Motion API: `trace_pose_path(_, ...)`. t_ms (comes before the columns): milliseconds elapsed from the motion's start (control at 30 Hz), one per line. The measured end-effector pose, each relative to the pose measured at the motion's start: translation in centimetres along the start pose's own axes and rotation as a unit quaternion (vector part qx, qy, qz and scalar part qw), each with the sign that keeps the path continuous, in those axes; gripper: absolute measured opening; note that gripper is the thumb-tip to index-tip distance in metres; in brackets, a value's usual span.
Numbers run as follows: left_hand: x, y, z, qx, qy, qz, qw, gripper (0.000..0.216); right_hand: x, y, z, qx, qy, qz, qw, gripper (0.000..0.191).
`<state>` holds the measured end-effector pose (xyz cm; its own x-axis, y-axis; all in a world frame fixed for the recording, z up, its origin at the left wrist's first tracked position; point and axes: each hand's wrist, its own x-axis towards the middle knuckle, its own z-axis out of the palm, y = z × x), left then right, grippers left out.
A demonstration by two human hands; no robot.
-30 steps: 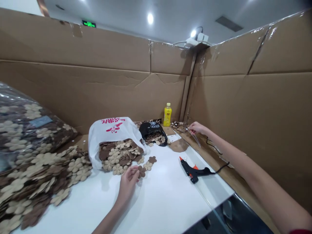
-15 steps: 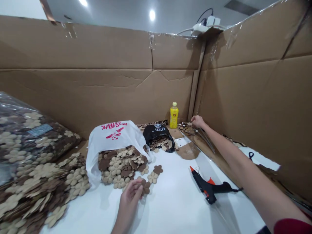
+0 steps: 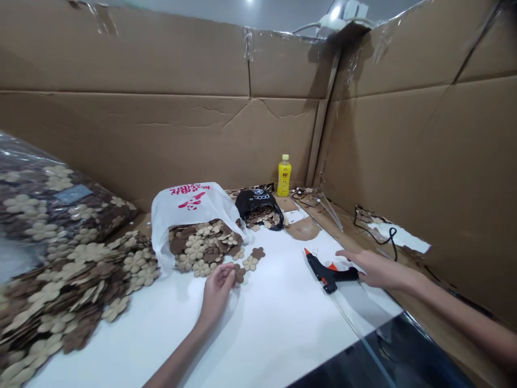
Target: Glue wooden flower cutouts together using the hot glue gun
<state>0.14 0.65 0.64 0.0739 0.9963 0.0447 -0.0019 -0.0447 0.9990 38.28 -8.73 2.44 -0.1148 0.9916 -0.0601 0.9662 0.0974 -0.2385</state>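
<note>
My left hand [image 3: 217, 295] rests low on the white table [image 3: 258, 328], its fingers pinching a brown felt flower [image 3: 239, 275]. Just beyond it lie a beige felt flower [image 3: 250, 263] and a brown felt flower [image 3: 257, 253]. A white plastic bag [image 3: 194, 207] spills mixed felt flowers [image 3: 202, 245] close to that hand. My right hand [image 3: 375, 270] lies flat with its fingers extended, at the rear of a black hot glue gun [image 3: 327, 276] with orange parts. I cannot tell whether it touches the gun.
A large heap of felt flowers [image 3: 76, 280] covers the table's left side, beside a clear bag of them [image 3: 48, 199]. Behind stand a black bag [image 3: 255, 206] and a yellow bottle [image 3: 284, 175]. Cardboard walls [image 3: 161, 129] enclose the back and right. The table's corner ends at front right.
My right hand has come from the back corner forward to the glue gun. My left hand stays at the flowers, and the view has tilted down a little.
</note>
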Motion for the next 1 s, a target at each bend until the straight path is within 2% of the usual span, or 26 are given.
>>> trace_pose_path(100,0.1,-0.2,-0.1,-0.009,0.017,0.0,1.0,0.036,-1.7,-0.3,2.2,-0.013,0.018,-0.008,1.0,0.072)
trace_pose_path(200,0.1,-0.3,-0.2,-0.018,0.026,-0.009,0.999,0.04,-1.4,-1.6,3.3,-0.034,0.061,-0.024,0.997,0.072)
trace_pose_path(367,0.1,-0.6,-0.4,-0.042,0.029,-0.009,0.999,0.039,0.2,-3.6,3.5,-0.041,0.086,-0.034,0.995,0.064)
trace_pose_path(500,0.1,-0.8,-0.5,-0.056,0.022,-0.015,0.998,0.035,1.0,-4.3,2.9,-0.02,0.113,-0.021,0.993,0.05)
trace_pose_path(633,0.0,-0.9,-0.4,-0.079,0.023,-0.026,0.996,0.032,1.8,-5.9,2.5,0.105,0.159,-0.007,0.982,0.029)
trace_pose_path(700,-0.1,-0.9,-0.3,-0.086,0.021,-0.027,0.996,0.031,2.4,-7.5,2.6,0.188,0.181,0.006,0.965,0.019)
trace_pose_path(800,-0.2,-1.0,-0.3,-0.09,0.017,-0.025,0.995,0.029,3.3,-10.8,3.3,0.289,0.203,0.009,0.935,0.014)
trace_pose_path(1000,-0.4,-1.0,-0.1,-0.103,0.016,-0.019,0.994,0.028,4.6,-16.6,5.3,0.338,0.207,-0.066,0.916,0.004)
